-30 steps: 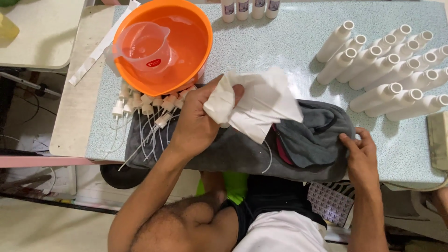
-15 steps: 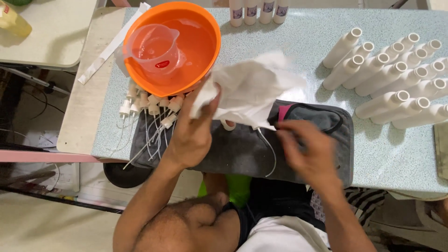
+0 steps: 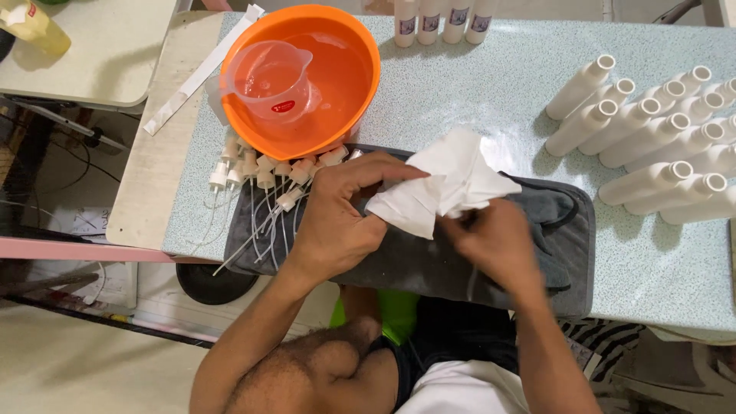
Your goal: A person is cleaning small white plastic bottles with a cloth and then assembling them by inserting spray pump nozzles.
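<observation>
Mid-frame, I see my left hand (image 3: 337, 222) pinching a crumpled white cloth (image 3: 445, 188) above the grey towel (image 3: 552, 245). My right hand (image 3: 494, 245), blurred, grips its lower edge; the orange basin (image 3: 345, 92) sits upper left, white bottles (image 3: 652, 138) right

A jug (image 3: 270, 80) stands in a bowl (image 3: 349, 115) on the counter (image 3: 491, 84). Pump tops (image 3: 264, 172) lie before it, bottles (image 3: 652, 146) right, a towel (image 3: 537, 261) nearest.
</observation>
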